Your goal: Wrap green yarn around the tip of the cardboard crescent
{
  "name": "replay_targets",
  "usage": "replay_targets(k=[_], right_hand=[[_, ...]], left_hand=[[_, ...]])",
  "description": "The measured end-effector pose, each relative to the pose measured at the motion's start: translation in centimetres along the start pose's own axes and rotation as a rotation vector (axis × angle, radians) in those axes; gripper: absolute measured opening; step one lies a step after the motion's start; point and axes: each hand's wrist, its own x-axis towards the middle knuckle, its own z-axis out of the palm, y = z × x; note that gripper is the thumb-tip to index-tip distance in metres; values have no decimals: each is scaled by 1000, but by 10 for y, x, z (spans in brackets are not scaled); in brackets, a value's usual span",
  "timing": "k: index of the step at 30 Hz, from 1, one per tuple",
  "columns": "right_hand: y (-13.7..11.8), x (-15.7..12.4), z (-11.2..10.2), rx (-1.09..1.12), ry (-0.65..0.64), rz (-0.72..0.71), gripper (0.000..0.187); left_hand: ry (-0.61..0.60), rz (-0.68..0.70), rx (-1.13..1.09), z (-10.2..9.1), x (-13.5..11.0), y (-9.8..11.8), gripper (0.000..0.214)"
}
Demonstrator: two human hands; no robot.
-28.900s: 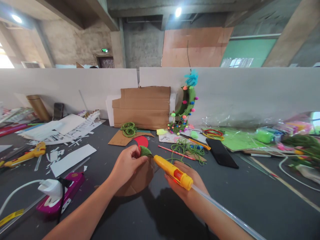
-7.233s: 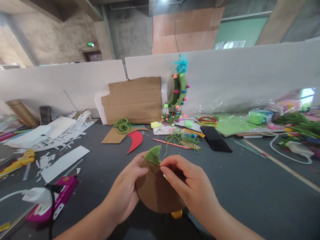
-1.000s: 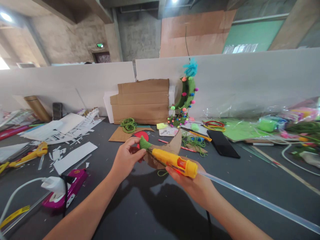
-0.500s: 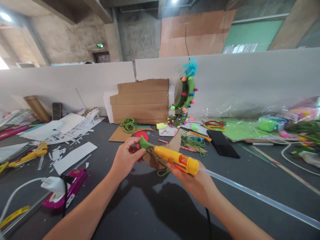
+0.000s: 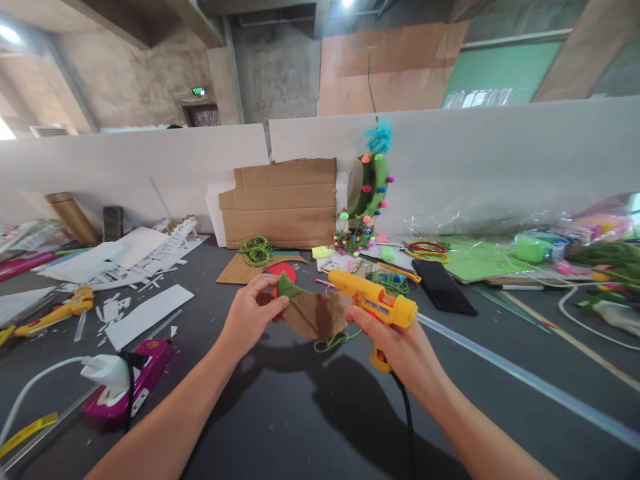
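My left hand (image 5: 257,310) pinches the left tip of a curved cardboard piece (image 5: 315,313), whose end is wrapped in green yarn (image 5: 287,287). In my right hand (image 5: 400,343) is a yellow hot glue gun (image 5: 373,297), its nozzle pointing left above the cardboard's right part. A long clear glue stick (image 5: 500,363) sticks out of the gun's back, and a black cord hangs below. A loose strand of green yarn (image 5: 333,342) dangles under the cardboard. Behind the left fingers, a red disc (image 5: 286,272) lies partly hidden.
A pom-pom-covered green crescent (image 5: 383,180) stands before the white partition beside upright cardboard (image 5: 285,207). Right of centre lie a black phone (image 5: 443,287) and scissors (image 5: 425,252). To the left are a purple power strip (image 5: 135,380), another glue gun (image 5: 55,313) and paper scraps.
My right hand has drawn the glue gun rightward and up, off the yarn-wrapped end, uncovering more of the cardboard. My left hand keeps its pinch in nearly the same place.
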Motion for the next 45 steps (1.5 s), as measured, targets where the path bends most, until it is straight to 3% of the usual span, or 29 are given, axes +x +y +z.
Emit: replay_targets(k=[2,6,11,14,18,21,23,26,29,31,33,35,39,41,42,45], right_hand=[[-4,0,-2,57,-59,73,14],[-8,-2,3,85,-335,202,19],[-4,-7,17,-183,-575,266,18],[-2,-13,23,-488,-573,172,24],[-2,-21,23,-953,-566,-92,43],[-1,-20,21,-1105,-542,-142,48],[-2,-16,19,-1092,-491,-93,49],[-3,-9,17,-933,-297,-102,39],[-2,-5,17,-712,-78,-289,15],[0,-6,19,-631,-15,-414,10],[1,-9,22,-566,-13,-484,7],[-1,-11,24,-424,-41,-446,9],[-11,-10,20,106,-270,-42,12],[-15,-5,13,196,-340,113,11],[-17,-1,7,155,-313,133,14],[-15,10,-13,-158,-22,-1,20]], left_hand=[[48,-17,30,-4,5,-3,15],[162,-14,63,-14,16,-12,15],[224,14,96,-23,21,-19,18],[217,27,97,-23,20,-18,19],[189,31,80,-18,15,-11,17],[164,34,65,-13,11,-5,17],[147,38,62,-10,8,-2,17],[121,54,65,-3,-1,3,16],[121,139,103,7,-14,8,13],[124,238,188,15,-24,12,9],[122,347,294,19,-32,13,8],[128,471,415,21,-37,13,9],[165,647,569,12,-34,15,15],[139,590,569,4,-28,19,14],[111,515,548,-1,-25,22,13],[-47,178,391,-14,-17,31,8]])
